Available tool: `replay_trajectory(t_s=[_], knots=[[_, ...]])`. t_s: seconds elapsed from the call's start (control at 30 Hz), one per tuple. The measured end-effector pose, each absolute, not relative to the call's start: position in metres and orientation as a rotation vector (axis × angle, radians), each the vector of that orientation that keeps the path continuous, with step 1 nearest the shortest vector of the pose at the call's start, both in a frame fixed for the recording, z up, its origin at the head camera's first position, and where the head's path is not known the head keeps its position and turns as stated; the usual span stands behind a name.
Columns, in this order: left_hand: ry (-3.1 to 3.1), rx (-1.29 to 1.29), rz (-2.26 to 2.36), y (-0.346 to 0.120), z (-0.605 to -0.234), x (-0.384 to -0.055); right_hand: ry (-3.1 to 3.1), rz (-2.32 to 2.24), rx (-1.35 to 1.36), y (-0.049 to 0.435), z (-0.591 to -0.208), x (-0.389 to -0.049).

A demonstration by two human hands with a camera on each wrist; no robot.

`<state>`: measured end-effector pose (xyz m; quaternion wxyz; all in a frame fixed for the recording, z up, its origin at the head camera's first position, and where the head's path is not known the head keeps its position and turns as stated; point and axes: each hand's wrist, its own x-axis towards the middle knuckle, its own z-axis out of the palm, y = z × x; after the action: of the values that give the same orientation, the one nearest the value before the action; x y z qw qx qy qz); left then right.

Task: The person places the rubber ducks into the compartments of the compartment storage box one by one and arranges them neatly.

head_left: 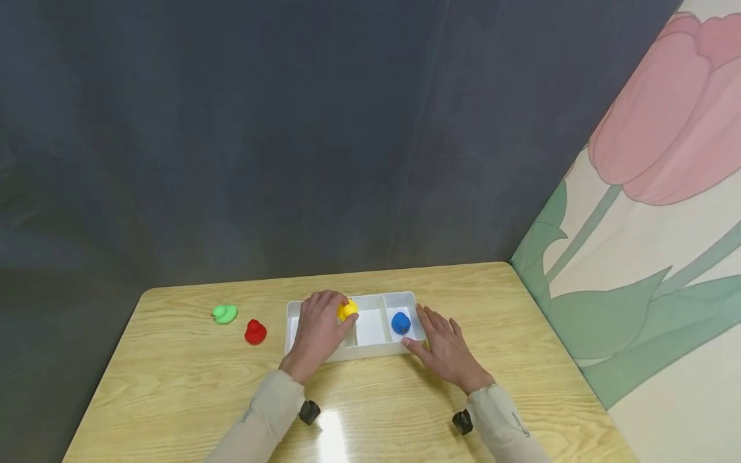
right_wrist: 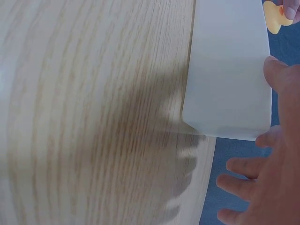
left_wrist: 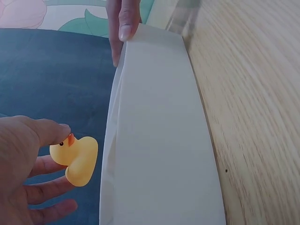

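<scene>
My left hand (head_left: 320, 326) pinches a yellow toy duck (left_wrist: 80, 159) between thumb and fingers. In the head view the yellow duck is over the left-middle part of a white divided box (head_left: 370, 351); the left wrist view shows it above the rim. My right hand (head_left: 444, 350) rests against the box's right end, its thumb at the front edge and a forefinger touching the end wall, other fingers spread. A blue toy (head_left: 401, 323), probably a duck too, sits in the right compartment. My left hand hides part of the box's left side.
Left of the box, a red toy duck (head_left: 255, 332) and a green toy duck (head_left: 224, 314) lie on the wooden table (head_left: 185, 386). A dark curtain (head_left: 278, 141) hangs behind the table, and a tulip-patterned cloth (head_left: 654, 257) borders its right side.
</scene>
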<state>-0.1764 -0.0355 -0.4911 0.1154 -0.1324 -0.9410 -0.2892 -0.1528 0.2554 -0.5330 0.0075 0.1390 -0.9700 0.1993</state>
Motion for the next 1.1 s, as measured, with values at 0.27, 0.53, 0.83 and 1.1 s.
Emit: replay_trajectory(t_s=[0.27, 0.53, 0.83, 1.1], knots=[[-2.795, -0.411, -0.832, -0.026, -0.49, -0.174, -3.06, 0.614, 0.434, 0.255, -0.531, -0.152], [-2.819, -0.427, -0.82, -0.019, -0.488, -0.177, -3.061, 0.593, 0.423, 0.254, -0.529, -0.153], [-2.859, -0.438, -0.833, -0.013, -0.49, -0.178, -3.075, 0.592, 0.422, 0.254, -0.528, -0.154], [-2.869, -0.463, -0.793, -0.007, -0.489, -0.178, -3.071, 0.6, 0.422, 0.253, -0.527, -0.153]])
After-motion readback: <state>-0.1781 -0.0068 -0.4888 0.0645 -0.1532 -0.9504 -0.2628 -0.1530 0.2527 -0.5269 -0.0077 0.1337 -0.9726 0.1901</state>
